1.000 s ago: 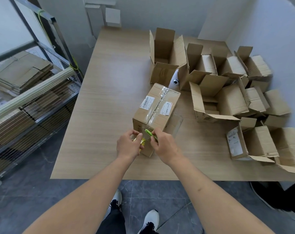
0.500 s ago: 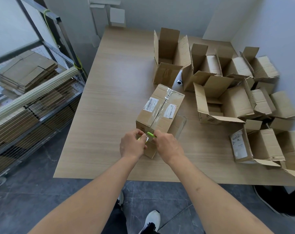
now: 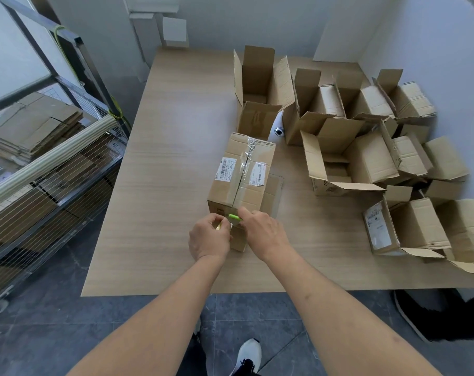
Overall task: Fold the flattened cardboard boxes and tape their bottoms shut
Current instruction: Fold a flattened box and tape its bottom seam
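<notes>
Soft, even daylight fills the scene, brightest at the left. Shadows are faint. Clear tape on the brown cardboard box [image 3: 241,175] shows glare. Wide-angle distortion curves the edges; focus is sharp.

the desk [image 3: 176,164] is pale beige with a fine horizontal wood grain. the box [image 3: 241,172] at mid-frame is plain brown cardboard, with two white labels printed in black and a glossy clear tape strip [image 3: 242,169] down its middle. a bright lime-green tool [image 3: 234,217] shows between the hands. the open boxes [image 3: 366,147] on the right are the same brown. the floor [image 3: 54,335] is dark grey tile with faint veining. the shoe [image 3: 248,354] at the bottom is white and black.
</notes>
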Demonstrator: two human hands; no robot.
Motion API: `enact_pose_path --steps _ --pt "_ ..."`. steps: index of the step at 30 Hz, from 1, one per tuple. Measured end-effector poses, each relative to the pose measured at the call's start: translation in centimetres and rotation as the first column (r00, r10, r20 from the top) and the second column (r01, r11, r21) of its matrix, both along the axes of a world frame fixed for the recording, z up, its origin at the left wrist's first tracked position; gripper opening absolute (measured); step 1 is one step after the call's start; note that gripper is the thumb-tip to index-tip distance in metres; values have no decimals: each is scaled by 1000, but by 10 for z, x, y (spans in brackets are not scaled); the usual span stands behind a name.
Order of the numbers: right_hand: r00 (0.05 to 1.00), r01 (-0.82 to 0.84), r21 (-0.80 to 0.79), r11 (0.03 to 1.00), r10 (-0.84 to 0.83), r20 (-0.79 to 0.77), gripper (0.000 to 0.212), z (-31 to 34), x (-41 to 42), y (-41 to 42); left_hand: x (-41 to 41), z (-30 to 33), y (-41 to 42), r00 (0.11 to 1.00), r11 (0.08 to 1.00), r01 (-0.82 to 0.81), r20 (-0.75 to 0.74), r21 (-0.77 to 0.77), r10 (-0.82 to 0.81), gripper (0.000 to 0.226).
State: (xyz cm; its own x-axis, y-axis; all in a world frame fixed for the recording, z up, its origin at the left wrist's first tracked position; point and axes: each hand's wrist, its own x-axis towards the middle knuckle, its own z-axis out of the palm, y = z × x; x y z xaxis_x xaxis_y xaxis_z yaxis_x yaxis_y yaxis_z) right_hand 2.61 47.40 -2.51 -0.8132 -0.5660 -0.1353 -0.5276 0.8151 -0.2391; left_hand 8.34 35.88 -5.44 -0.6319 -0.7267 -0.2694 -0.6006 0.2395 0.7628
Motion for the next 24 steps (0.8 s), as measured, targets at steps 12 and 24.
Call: enact_pose_path --steps 12,24 --pt "999 -25 32 999 26 -40 9 9 -9 10 -8 0 4 996 979 -69 -48 193 80 16" --pt "1000 0 106 994 4 -30 18 5 -8 26 1 0 6 999 994 -7 -40 113 11 14"
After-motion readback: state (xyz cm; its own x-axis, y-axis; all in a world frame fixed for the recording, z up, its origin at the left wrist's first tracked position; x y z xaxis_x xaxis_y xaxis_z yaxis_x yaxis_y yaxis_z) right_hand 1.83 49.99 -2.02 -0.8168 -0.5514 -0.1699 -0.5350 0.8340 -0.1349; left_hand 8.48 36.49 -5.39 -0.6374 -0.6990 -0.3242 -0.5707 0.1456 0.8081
